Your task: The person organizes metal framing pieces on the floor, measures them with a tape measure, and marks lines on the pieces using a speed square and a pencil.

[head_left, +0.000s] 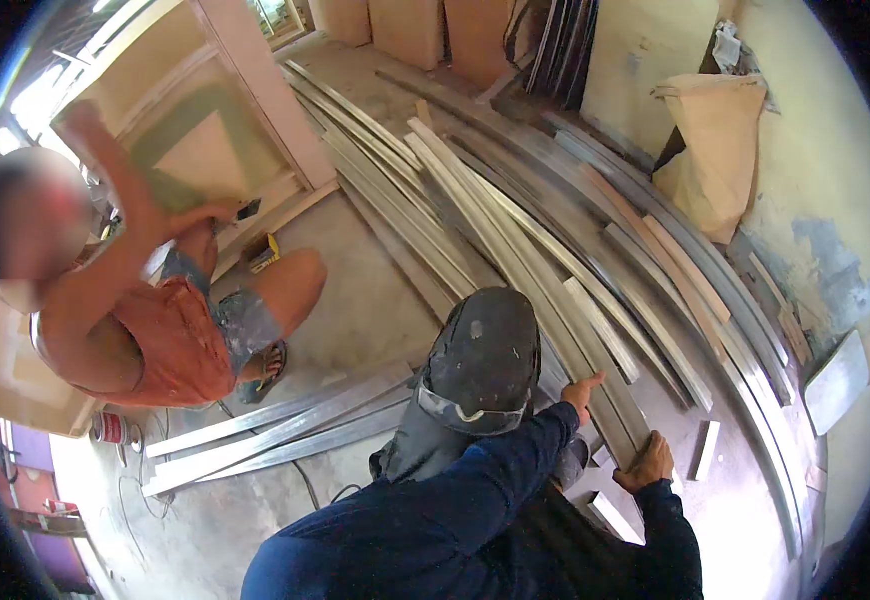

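Observation:
A long grey-beige metal profile [619,418] with lengthwise ridges runs from the upper middle of the floor down to me. My right hand [649,464] is closed round its near end, thumb on the upper side. Just short of that end, my left hand [582,398] grips the profile's left edge, and some of its fingers are hidden beneath. My bent knee [485,345] in dark trousers is left of the profile. A short metal offcut [705,450] lies right of my right hand.
More long metal profiles [395,215] lie on both sides. Silvery bars [285,425] and a cable [305,485] are at lower left. A co-worker [170,340] crouches at left beside a framed panel [205,120]. A sack [720,150] stands against the right wall.

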